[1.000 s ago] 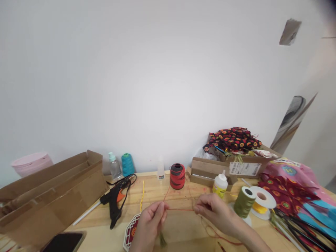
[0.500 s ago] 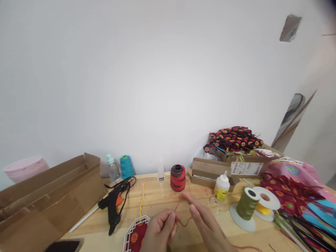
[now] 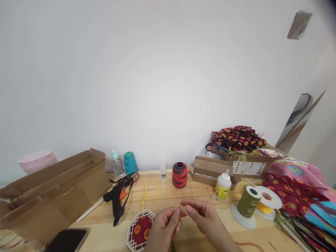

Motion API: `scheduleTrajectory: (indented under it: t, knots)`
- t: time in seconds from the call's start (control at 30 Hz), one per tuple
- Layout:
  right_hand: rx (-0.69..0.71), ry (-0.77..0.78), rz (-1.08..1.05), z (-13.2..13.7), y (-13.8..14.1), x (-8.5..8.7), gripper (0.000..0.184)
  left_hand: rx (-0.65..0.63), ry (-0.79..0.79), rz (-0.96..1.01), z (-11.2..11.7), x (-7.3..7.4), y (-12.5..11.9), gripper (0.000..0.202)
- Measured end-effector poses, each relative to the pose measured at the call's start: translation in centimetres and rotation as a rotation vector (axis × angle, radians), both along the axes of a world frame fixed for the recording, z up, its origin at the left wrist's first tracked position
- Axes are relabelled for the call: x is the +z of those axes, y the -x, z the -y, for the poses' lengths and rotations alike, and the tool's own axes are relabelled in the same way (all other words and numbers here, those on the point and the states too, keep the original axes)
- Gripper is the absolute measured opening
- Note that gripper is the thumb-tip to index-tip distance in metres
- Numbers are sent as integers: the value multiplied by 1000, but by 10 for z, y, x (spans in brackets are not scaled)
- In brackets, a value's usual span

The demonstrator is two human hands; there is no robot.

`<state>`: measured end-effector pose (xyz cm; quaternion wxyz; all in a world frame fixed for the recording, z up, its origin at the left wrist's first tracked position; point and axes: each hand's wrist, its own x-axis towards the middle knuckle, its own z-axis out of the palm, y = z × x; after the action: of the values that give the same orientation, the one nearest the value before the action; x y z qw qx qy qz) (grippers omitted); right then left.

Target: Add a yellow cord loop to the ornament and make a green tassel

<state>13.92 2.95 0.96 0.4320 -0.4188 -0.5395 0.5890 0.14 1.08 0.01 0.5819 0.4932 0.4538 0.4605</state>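
My left hand [image 3: 165,227] and my right hand [image 3: 203,218] meet low over the wooden table [image 3: 162,196]. Both pinch a thin red thread [image 3: 181,203] between thumb and fingertips, their fingertips almost touching. A short end of the thread sticks up between them. More of the thread lies on the table to the right [image 3: 248,244]. A red spool [image 3: 180,175] stands behind the hands. An octagonal red and white ornament [image 3: 139,231] lies just left of my left hand.
A black glue gun [image 3: 117,199], a long cardboard box [image 3: 52,196], a phone [image 3: 65,240], a teal spool [image 3: 130,162], small bottles [image 3: 117,164], a glue bottle [image 3: 222,185], olive [image 3: 246,203] and yellow spools [image 3: 266,203], patterned fabric in a box [image 3: 236,140], and cloth strips [image 3: 301,203] surround the hands.
My hands, a thread's length apart a second ago, have come together. My right hand swung in towards the left, and both now pinch the thread at one spot.
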Motion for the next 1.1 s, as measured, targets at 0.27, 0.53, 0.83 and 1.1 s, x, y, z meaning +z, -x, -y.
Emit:
scheduleTrajectory:
  t: [0.27, 0.53, 0.83, 1.1]
  knots:
    - [-49, 108, -119, 1, 1, 0, 35, -52, 56, 73, 6, 2, -8, 37]
    - [-136, 122, -132, 5, 3, 1, 32, -44, 161, 349, 8, 2, -11, 34]
    - [-203, 145, -224, 7, 7, -8, 34, -10, -23, -31, 7, -1, -17, 38]
    - [-180, 221, -312, 7, 5, -3, 31, 19, 55, 274, 10, -4, -16, 48]
